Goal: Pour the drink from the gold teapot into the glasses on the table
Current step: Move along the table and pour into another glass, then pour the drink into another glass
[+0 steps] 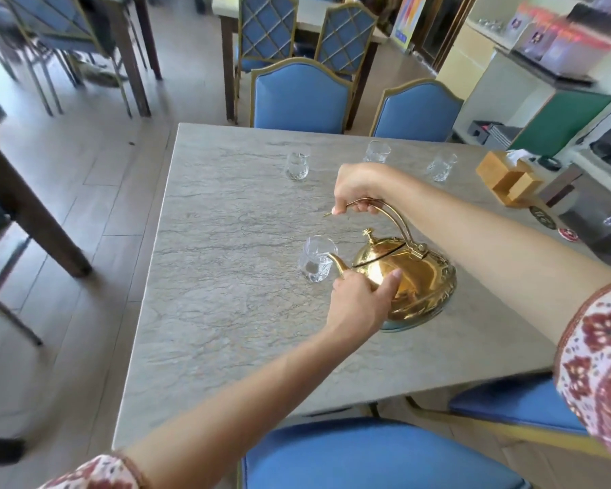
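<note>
A gold teapot (417, 277) is tipped to the left over the grey stone table (226, 312). My right hand (358, 187) is closed around its tall curved handle. My left hand (360, 300) presses against the pot's front side, just under the spout. The spout tip sits at the rim of a clear glass (316, 259) near the table's middle, and a little clear liquid lies in its bottom. Three more clear glasses stand along the far side: one at the left (297, 166), one in the middle (376, 152), one at the right (441, 166).
Wooden boxes (507, 178) and round coasters (544, 217) sit at the table's right edge. Two blue chairs (300, 95) stand behind the table, and two more blue seats (367, 457) are at the near edge. Other tables and chairs fill the room's left and back.
</note>
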